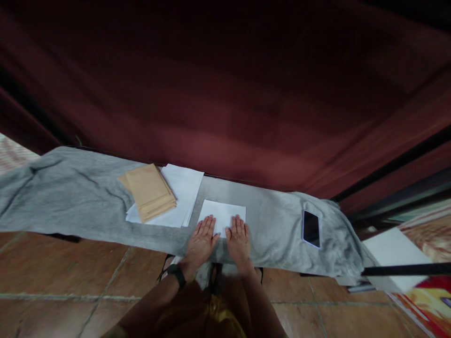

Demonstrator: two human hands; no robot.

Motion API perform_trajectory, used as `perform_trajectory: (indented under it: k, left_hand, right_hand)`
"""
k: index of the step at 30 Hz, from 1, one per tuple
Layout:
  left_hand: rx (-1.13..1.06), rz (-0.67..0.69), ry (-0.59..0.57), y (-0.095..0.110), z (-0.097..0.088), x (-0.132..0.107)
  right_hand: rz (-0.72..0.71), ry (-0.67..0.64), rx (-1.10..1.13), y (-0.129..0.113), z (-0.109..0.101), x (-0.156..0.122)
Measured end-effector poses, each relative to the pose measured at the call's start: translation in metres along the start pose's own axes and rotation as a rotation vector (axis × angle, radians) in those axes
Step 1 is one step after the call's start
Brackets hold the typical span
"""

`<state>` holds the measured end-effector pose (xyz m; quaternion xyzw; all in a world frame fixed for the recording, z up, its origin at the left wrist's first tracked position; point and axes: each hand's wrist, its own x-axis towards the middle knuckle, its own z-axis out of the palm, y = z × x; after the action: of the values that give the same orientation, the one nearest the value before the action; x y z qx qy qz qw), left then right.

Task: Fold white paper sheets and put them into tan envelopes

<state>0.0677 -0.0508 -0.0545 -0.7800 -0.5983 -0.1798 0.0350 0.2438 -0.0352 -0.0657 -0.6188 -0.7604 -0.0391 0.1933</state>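
Observation:
A white sheet of paper (224,209), apparently folded, lies flat on the grey cloth in front of me. My left hand (201,238) rests palm down on its near left part, fingers stretched out. On the near right part lies my right hand (238,237), also flat with its fingers extended. Neither hand grips anything. Left of the hands is a stack of white paper sheets (185,188), with a pile of brown envelopes (148,188) partly covering it. The paper's near edge is partly hidden under my hands.
The grey cloth (271,225) covers a long narrow surface, wrinkled toward both ends. A phone (311,228) lies to the right. Dark red fabric (225,117) rises behind. A white box-like object (396,253) stands at the right end, above the tiled floor (112,277).

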Motion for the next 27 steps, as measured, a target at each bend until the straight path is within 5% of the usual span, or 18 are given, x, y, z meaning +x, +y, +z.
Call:
perform_trajectory:
  k: [15,18,23,27]
  left_hand:
    - [-0.031,-0.133,0.053,-0.016,-0.005,-0.009]
    - [-0.051,-0.128,0.037,-0.003,-0.005,0.001]
    - [-0.079,0.000,-0.067,0.018,0.006,0.030]
    - [-0.071,0.017,-0.129,0.015,0.017,0.048]
  right_hand:
    - [0.144,0.160,-0.033,0.028,-0.005,-0.012]
    - [0.181,0.120,-0.022,0.017,-0.005,-0.002]
    - [0.039,-0.066,0.084,-0.011,0.001,0.031]
    - [0.011,-0.111,0.086,-0.015,0.009,0.050]
